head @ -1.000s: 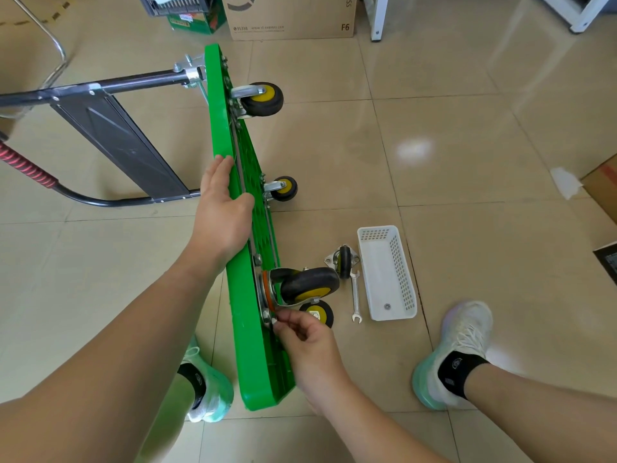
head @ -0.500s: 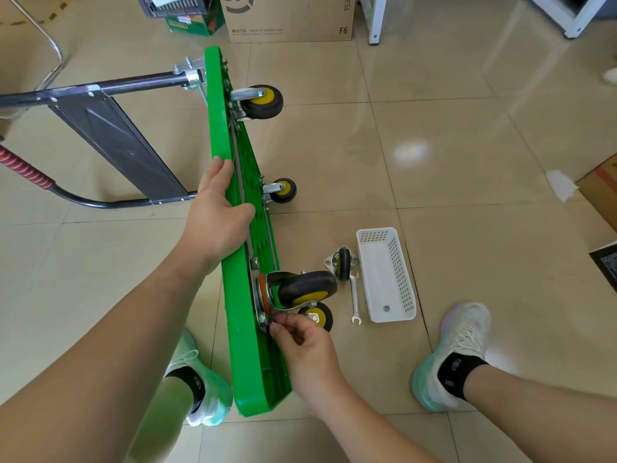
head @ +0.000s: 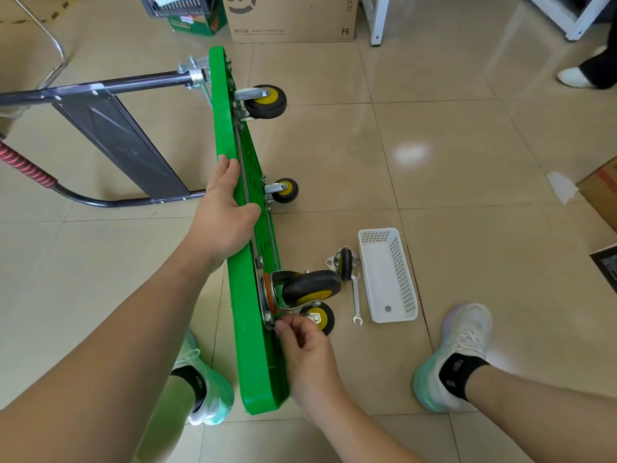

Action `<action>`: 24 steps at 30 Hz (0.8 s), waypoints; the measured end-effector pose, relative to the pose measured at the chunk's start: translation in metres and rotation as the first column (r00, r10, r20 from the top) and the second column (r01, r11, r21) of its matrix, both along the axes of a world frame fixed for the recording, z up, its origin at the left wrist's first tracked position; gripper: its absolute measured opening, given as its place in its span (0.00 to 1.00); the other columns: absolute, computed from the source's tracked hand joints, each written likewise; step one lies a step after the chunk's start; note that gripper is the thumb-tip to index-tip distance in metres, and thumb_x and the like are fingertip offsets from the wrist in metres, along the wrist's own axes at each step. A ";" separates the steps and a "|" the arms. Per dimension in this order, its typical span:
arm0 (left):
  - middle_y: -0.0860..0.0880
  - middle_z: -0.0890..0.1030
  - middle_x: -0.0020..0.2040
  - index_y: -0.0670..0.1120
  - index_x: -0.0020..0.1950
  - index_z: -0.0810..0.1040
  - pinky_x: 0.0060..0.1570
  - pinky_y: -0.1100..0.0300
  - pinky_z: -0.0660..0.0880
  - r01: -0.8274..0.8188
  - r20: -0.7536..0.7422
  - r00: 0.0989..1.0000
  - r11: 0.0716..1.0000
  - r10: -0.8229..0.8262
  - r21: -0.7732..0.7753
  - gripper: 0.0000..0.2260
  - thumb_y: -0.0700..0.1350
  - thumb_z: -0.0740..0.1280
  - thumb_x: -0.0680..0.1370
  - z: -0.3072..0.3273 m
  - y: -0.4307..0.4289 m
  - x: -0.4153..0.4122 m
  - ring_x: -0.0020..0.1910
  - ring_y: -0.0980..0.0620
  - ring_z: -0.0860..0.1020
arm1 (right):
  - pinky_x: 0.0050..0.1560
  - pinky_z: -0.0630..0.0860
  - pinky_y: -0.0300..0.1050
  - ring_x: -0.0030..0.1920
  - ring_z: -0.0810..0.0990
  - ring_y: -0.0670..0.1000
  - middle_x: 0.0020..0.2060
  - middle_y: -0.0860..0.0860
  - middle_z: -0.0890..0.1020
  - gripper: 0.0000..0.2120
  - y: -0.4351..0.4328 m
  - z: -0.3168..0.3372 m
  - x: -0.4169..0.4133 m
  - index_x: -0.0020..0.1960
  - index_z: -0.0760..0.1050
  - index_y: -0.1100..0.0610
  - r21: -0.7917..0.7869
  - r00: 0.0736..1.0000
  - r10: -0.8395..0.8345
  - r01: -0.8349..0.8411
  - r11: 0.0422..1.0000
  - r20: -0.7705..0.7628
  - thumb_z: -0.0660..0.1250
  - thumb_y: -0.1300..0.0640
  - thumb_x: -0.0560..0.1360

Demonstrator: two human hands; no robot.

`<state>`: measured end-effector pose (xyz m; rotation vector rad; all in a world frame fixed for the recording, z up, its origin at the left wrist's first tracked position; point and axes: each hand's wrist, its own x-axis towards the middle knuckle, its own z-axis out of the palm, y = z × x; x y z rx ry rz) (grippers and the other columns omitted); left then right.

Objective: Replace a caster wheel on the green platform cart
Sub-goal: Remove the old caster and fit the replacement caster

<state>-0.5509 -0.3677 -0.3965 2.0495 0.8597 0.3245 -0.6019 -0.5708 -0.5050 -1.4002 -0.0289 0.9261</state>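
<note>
Head view, two hands [head: 223,215] [head: 305,349], one cart [head: 248,345], five casters [head: 265,101] [head: 286,190] [head: 312,289] [head: 322,318] [head: 344,263], one wrench [head: 356,297]

Glossy beige tiled floor [head: 467,135], cardboard box [head: 293,18] behind.

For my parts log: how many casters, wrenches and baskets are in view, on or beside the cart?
Mounted casters: 4
Loose caster: 1
Wrench: 1
Basket: 1
Total: 7
</note>
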 end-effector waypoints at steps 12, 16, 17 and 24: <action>0.59 0.47 0.83 0.51 0.84 0.53 0.50 0.89 0.52 -0.021 -0.003 1.000 1.000 0.021 -0.015 0.36 0.35 0.63 0.80 -0.005 -0.001 0.003 0.80 0.61 0.49 | 0.53 0.82 0.46 0.51 0.85 0.48 0.48 0.46 0.86 0.06 -0.004 -0.003 0.006 0.53 0.81 0.46 -0.023 0.998 0.065 -0.065 0.998 0.019 0.66 0.53 0.81; 0.59 0.47 0.83 0.51 0.84 0.53 0.45 0.91 0.53 -0.022 0.001 1.000 1.000 0.022 -0.015 0.36 0.35 0.62 0.80 -0.005 -0.001 0.002 0.79 0.62 0.50 | 0.53 0.83 0.48 0.48 0.85 0.47 0.46 0.46 0.86 0.05 -0.007 0.000 0.011 0.52 0.80 0.47 -0.076 0.986 0.145 -0.139 0.987 0.083 0.66 0.48 0.81; 0.59 0.47 0.83 0.51 0.84 0.53 0.45 0.91 0.53 -0.021 0.000 1.000 1.000 0.021 -0.015 0.35 0.35 0.62 0.80 -0.005 -0.001 0.002 0.79 0.62 0.50 | 0.52 0.83 0.48 0.48 0.84 0.46 0.46 0.46 0.85 0.05 -0.007 0.001 0.012 0.52 0.80 0.47 -0.085 0.983 0.156 -0.148 0.985 0.098 0.66 0.48 0.81; 0.59 0.48 0.83 0.51 0.84 0.53 0.43 0.91 0.54 -0.022 0.006 1.000 1.000 0.022 -0.014 0.35 0.36 0.62 0.80 -0.005 -0.001 0.002 0.76 0.66 0.51 | 0.51 0.81 0.42 0.51 0.85 0.47 0.48 0.46 0.87 0.05 -0.006 0.007 0.010 0.53 0.83 0.48 -0.011 0.998 0.050 -0.051 0.999 -0.040 0.68 0.53 0.80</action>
